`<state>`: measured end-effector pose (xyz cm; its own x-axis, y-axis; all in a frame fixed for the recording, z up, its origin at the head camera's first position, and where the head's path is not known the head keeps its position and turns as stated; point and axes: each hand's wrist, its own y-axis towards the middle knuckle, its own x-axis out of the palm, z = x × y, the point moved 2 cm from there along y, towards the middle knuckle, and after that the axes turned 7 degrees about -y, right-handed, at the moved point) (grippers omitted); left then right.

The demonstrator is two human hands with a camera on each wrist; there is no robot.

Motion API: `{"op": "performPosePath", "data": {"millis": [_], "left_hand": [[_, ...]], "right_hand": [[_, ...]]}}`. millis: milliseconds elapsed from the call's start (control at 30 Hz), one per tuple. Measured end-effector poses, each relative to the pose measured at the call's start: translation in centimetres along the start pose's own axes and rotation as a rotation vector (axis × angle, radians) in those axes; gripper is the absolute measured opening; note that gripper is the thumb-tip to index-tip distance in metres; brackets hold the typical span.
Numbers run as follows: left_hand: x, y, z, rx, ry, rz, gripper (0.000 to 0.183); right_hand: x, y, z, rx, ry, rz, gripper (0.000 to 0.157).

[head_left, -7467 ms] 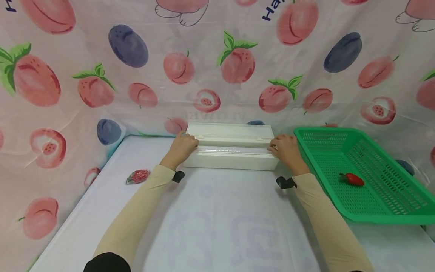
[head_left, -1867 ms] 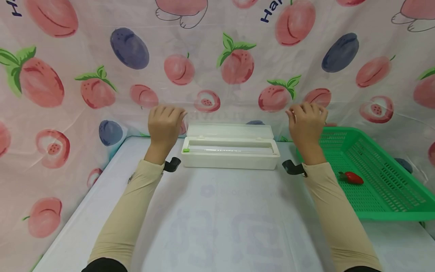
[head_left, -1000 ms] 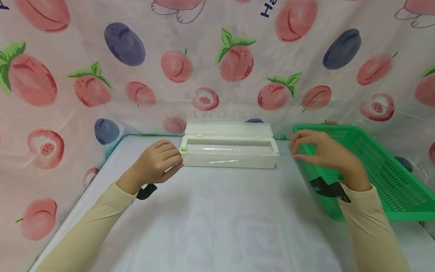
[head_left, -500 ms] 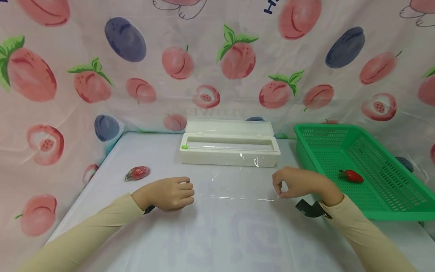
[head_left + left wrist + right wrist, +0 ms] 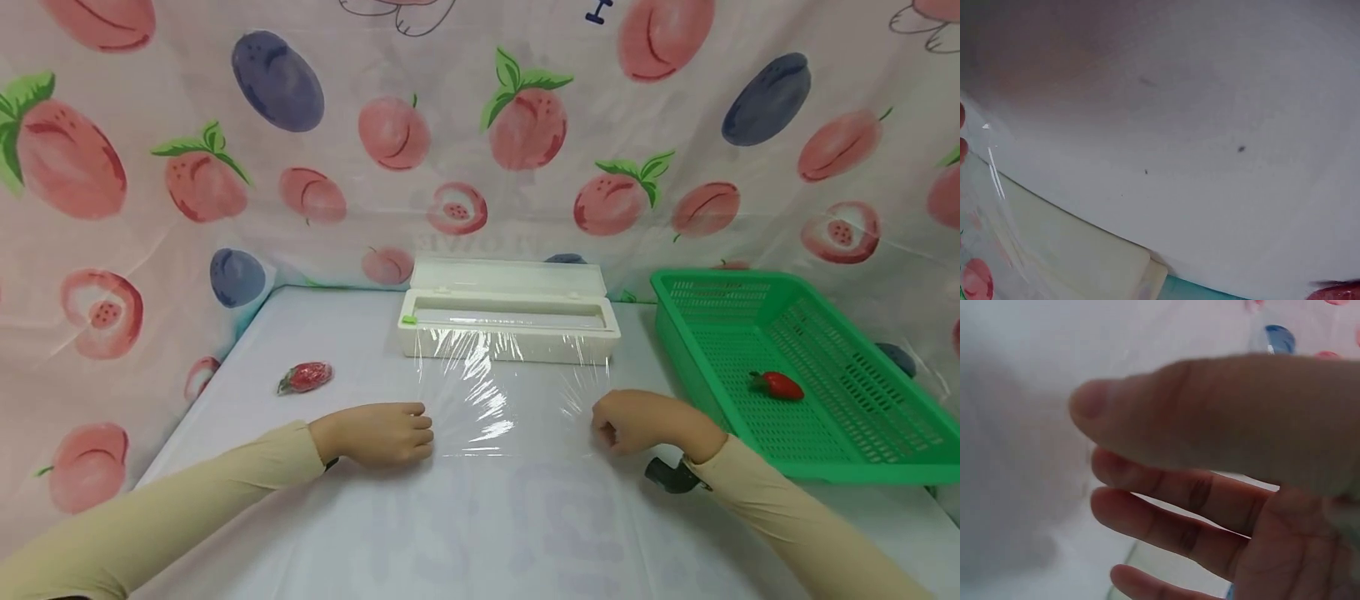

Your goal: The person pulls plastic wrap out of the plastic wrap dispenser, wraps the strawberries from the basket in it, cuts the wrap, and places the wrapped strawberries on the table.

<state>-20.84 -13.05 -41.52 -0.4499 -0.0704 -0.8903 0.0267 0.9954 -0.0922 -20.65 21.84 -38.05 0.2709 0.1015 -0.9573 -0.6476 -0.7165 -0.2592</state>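
Your left hand [image 5: 378,435] and right hand [image 5: 651,423] pinch clear film [image 5: 491,408]; left wrist view crops all but two fingertips [image 5: 962,150].

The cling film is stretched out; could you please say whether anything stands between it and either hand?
Nothing visible does: the left hand and right hand hold the cling film at its front corners.

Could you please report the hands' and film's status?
Left hand, right hand holding clear film at near edge. Film reaches white box. Wrapped red item left, outside film.
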Motion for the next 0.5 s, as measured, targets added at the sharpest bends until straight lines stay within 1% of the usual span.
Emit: {"op": "performPosePath", "data": {"millis": [133,300,400,467,500], "left_hand": [[0.6,0.3,0.0,-0.034,-0.016,-0.047,0.005],[0.4,0.4,-0.1,-0.076,-0.118,-0.060,0.010],[0.0,0.5,-0.5,-0.103,-0.174,-0.050,0.013],[-0.2,0.7,-0.9,-0.128,-0.181,-0.027,0.012],[-0.4,0.9,-1.1,-0.142,-0.182,-0.011,0.011]], "right_hand": [[0.8,0.5,-0.1,0.035,-0.035,-0.010,0.026],[1.0,0.7,-0.1,0.085,-0.024,-0.056,0.023],[0.8,0.8,0.2,0.096,-0.018,-0.060,0.019],[0.7,1.0,0.4,0.093,-0.023,-0.031,0.016],[0.7,1.1,0.6,0.076,-0.028,-0.002,0.015]]}}
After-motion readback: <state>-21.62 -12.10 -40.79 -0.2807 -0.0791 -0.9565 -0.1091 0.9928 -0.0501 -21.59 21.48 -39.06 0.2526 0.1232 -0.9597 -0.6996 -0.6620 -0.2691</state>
